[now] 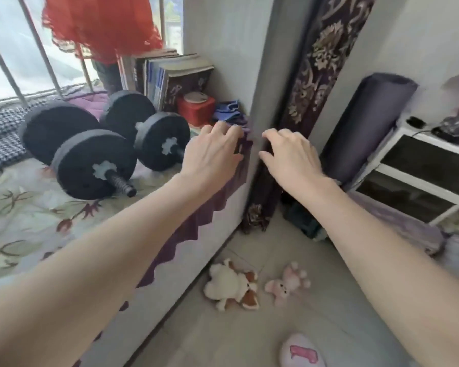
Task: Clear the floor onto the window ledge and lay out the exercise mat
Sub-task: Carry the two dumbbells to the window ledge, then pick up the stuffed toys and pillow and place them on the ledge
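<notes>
Exercise mat point(366, 128), rolled, stood upright just right of the right hand point(292, 154), whose grasp on the curtain point(326, 62) could not be told; left hand point(215, 147), farther, lay relaxed, empty.

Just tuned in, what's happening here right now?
A person reaches both arms toward the corner of the window ledge: the left hand, fingers spread, by its purple trim, the right hand at the patterned curtain, grip unclear. Two dumbbells sit on the ledge. Two plush toys lie on the floor, and the exercise mat stands rolled against the wall.
</notes>
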